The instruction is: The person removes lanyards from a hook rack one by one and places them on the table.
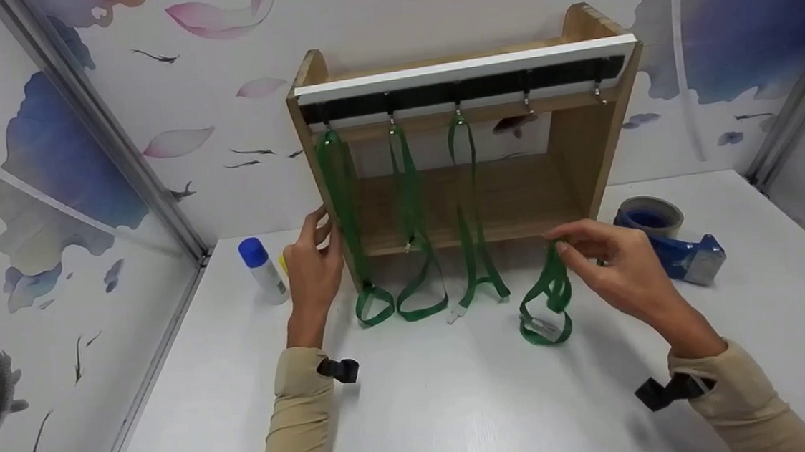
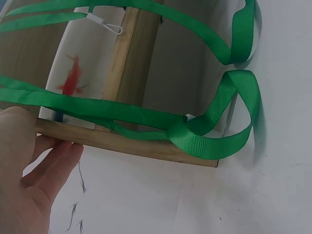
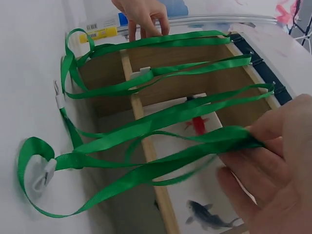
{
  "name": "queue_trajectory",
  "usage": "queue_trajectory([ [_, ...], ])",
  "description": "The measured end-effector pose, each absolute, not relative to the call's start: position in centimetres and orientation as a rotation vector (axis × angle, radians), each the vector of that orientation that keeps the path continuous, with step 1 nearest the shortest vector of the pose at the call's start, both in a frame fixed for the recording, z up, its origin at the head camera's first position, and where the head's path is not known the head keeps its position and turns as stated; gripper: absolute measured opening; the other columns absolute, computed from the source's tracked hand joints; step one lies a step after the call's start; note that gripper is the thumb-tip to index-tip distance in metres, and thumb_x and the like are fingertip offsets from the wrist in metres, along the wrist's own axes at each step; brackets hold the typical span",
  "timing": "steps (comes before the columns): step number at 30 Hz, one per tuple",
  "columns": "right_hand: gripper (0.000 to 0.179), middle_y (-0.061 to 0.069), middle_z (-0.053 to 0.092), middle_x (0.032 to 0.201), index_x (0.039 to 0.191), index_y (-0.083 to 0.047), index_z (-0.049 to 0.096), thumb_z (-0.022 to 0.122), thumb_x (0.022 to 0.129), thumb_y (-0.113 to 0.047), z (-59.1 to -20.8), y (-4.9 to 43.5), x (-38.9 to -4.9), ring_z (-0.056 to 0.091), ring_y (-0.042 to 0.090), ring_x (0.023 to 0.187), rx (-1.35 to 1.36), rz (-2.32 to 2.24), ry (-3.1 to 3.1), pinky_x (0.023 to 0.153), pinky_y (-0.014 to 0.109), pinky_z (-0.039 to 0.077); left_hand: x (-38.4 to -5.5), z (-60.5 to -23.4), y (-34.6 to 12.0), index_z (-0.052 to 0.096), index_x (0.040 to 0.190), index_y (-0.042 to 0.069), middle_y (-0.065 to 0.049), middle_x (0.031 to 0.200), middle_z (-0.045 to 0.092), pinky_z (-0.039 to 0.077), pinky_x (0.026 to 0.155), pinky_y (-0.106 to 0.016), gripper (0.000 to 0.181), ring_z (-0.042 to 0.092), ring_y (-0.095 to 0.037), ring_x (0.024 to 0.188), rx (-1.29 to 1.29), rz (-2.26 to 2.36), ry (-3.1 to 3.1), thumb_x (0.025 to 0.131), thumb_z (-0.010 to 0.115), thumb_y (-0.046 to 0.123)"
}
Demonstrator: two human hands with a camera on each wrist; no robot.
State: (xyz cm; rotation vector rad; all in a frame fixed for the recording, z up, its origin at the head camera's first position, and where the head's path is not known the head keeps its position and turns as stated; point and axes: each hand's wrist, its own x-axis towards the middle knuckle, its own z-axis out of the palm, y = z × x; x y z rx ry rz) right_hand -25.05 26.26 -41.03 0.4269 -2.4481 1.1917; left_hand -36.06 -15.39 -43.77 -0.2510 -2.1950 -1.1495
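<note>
In the head view, a small wooden shelf (image 1: pixel 513 174) carries a row of hooks along its top front. Three green lanyards (image 1: pixel 411 204) hang from the left hooks, and the two right hooks hold nothing. My left hand (image 1: pixel 314 265) holds the shelf's left side panel (image 2: pixel 146 148), with fingers along its outer face. Between thumb and fingers, my right hand (image 1: pixel 618 266) pinches a fourth green lanyard (image 1: pixel 556 282) in front of the shelf's lower right. Its lower loop, with a white clip (image 3: pixel 45 175), hangs down near the tabletop.
A glue stick (image 1: pixel 262 269) with a blue cap stands left of the shelf, a yellow item (image 3: pixel 100 34) beside it. On the right are a tape roll (image 1: pixel 660 213) and a blue tape dispenser (image 1: pixel 689 257). Printed wall panels (image 1: pixel 221 111) enclose the white table (image 1: pixel 431 410).
</note>
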Motion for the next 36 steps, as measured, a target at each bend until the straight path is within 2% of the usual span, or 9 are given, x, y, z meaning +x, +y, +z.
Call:
queue_trajectory([
  [4,0.028,0.008,0.077,0.115,0.133,-0.020,0.075,0.067,0.107,-0.012,-41.7,26.5,-25.5,0.083,0.027,0.103,0.439,1.257,-2.604,0.086,0.025,0.067,-36.1,-43.7,-15.6,0.066,0.144,0.012,-0.008,0.121,0.082,0.069,0.084,-0.043,0.038,0.078,-0.028,0.118,-0.236,-1.148,-2.202,0.109,0.067,0.029],
  [7,0.035,0.013,0.076,0.118,0.139,-0.015,0.070,0.068,0.105,-0.007,-42.8,26.4,-26.1,0.081,0.031,0.106,0.471,1.235,-2.746,0.089,0.036,0.069,-36.1,-43.7,-15.7,0.066,0.144,0.012,-0.008,0.118,0.083,0.069,0.085,-0.042,0.039,0.078,-0.028,0.118,-0.227,-1.146,-2.209,0.109,0.067,0.030],
  [11,0.030,0.014,0.079,0.119,0.131,-0.008,0.070,0.074,0.101,-0.007,-44.7,25.6,-26.6,0.079,0.026,0.102,0.484,1.149,-2.898,0.089,0.040,0.069,-36.1,-43.7,-15.6,0.066,0.144,0.012,-0.008,0.119,0.083,0.069,0.085,-0.041,0.040,0.078,-0.028,0.118,-0.224,-1.146,-2.212,0.109,0.067,0.030],
  [15,0.014,0.005,0.082,0.105,0.111,-0.012,0.077,0.080,0.098,-0.011,-46.4,24.9,-26.9,0.076,0.018,0.094,0.529,1.065,-2.955,0.084,0.037,0.068,-36.1,-43.6,-15.4,0.066,0.145,0.012,-0.008,0.124,0.082,0.069,0.085,-0.042,0.039,0.077,-0.028,0.119,-0.230,-1.154,-2.210,0.109,0.067,0.029],
  [18,0.011,0.000,0.082,0.106,0.109,-0.015,0.081,0.081,0.098,-0.016,-47.1,25.0,-27.0,0.075,0.017,0.097,0.628,1.020,-2.975,0.090,0.042,0.068,-36.1,-43.6,-15.2,0.066,0.144,0.012,-0.009,0.125,0.081,0.069,0.085,-0.042,0.039,0.077,-0.028,0.119,-0.239,-1.162,-2.207,0.109,0.068,0.028],
  [21,0.025,0.003,0.080,0.118,0.120,-0.015,0.080,0.082,0.098,-0.029,-47.1,25.3,-26.8,0.074,0.023,0.110,0.755,1.010,-3.014,0.100,0.052,0.064,-36.1,-43.6,-15.2,0.066,0.144,0.012,-0.009,0.124,0.081,0.069,0.084,-0.043,0.038,0.077,-0.028,0.119,-0.259,-1.173,-2.193,0.109,0.068,0.026],
  [26,0.056,0.007,0.071,0.138,0.134,-0.018,0.075,0.090,0.088,-0.046,-46.6,25.5,-26.2,0.065,0.031,0.128,0.898,0.886,-3.147,0.110,0.062,0.057,-36.2,-43.7,-15.2,0.067,0.143,0.010,-0.009,0.123,0.082,0.069,0.081,-0.043,0.037,0.078,-0.028,0.117,-0.286,-1.185,-2.173,0.108,0.069,0.023],
  [30,0.055,0.011,0.071,0.134,0.135,-0.015,0.076,0.094,0.086,-0.035,-46.4,25.3,-26.1,0.067,0.030,0.122,0.753,0.750,-3.187,0.107,0.060,0.060,-36.2,-43.7,-15.3,0.067,0.144,0.012,-0.009,0.124,0.082,0.069,0.081,-0.042,0.037,0.078,-0.027,0.117,-0.270,-1.177,-2.184,0.108,0.069,0.025],
  [36,0.053,0.023,0.074,0.124,0.136,0.001,0.071,0.087,0.093,-0.026,-47.2,25.4,-27.5,0.072,0.031,0.102,0.243,0.693,-3.170,0.097,0.059,0.065,-36.1,-43.9,-15.4,0.065,0.146,0.012,-0.009,0.125,0.081,0.069,0.084,-0.042,0.040,0.077,-0.028,0.120,-0.245,-1.166,-2.216,0.109,0.068,0.028],
])
